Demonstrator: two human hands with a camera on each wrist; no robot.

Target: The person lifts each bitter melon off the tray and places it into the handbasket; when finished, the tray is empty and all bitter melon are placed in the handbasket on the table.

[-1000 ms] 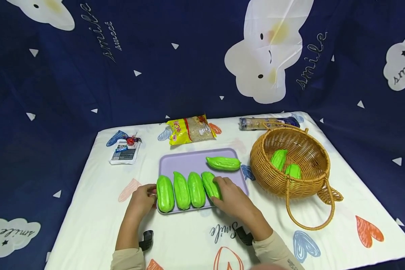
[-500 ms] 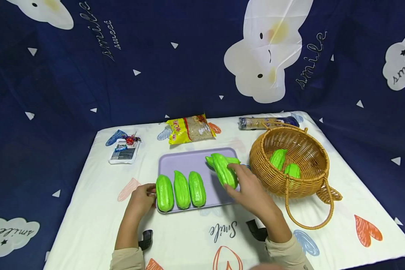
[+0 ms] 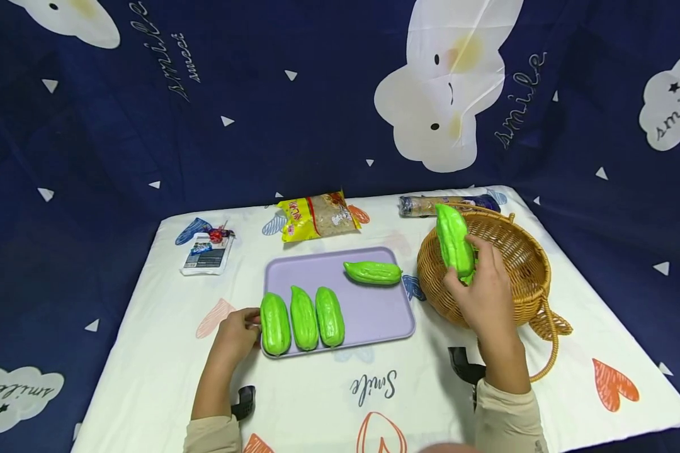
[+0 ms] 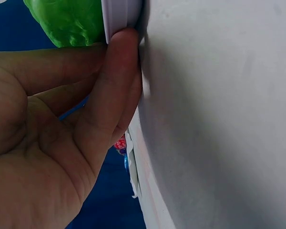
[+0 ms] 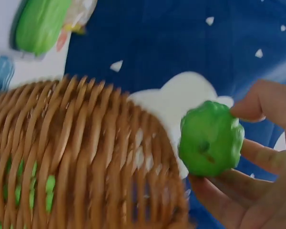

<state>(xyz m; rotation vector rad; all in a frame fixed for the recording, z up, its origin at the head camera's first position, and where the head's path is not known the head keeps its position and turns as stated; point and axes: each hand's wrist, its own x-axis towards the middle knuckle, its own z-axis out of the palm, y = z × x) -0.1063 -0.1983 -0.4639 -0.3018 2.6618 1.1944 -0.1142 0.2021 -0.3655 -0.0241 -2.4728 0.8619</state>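
My right hand [image 3: 484, 296] grips a bright green, ridged bitter melon [image 3: 454, 242] over the left side of the wicker basket [image 3: 439, 296]. In the right wrist view this bitter melon [image 5: 209, 138] is seen end-on between thumb and fingers, beside the woven wall. At the left edge of the lilac tray [image 3: 374, 314], my left hand [image 3: 235, 336] pinches the rim; the left wrist view has its fingertips on the tray edge [image 4: 121, 19]. Three bitter melons stand in a row on the tray, the leftmost being this bitter melon [image 3: 275, 324]. Another bitter melon [image 3: 373, 273] lies crosswise at the tray's upper right.
Green shows through the basket weave [image 5: 33, 186]; the hand hides most of the inside. A yellow food bag [image 3: 320, 217] lies behind the tray, a long clear packet [image 3: 419, 206] behind the basket. A flat white pack [image 3: 206, 255] with small wrapped sweets lies at the left.
My right hand has picked the rightmost bitter melon from the tray's row and carried it up and right to the basket. The left hand has stayed at the tray edge.
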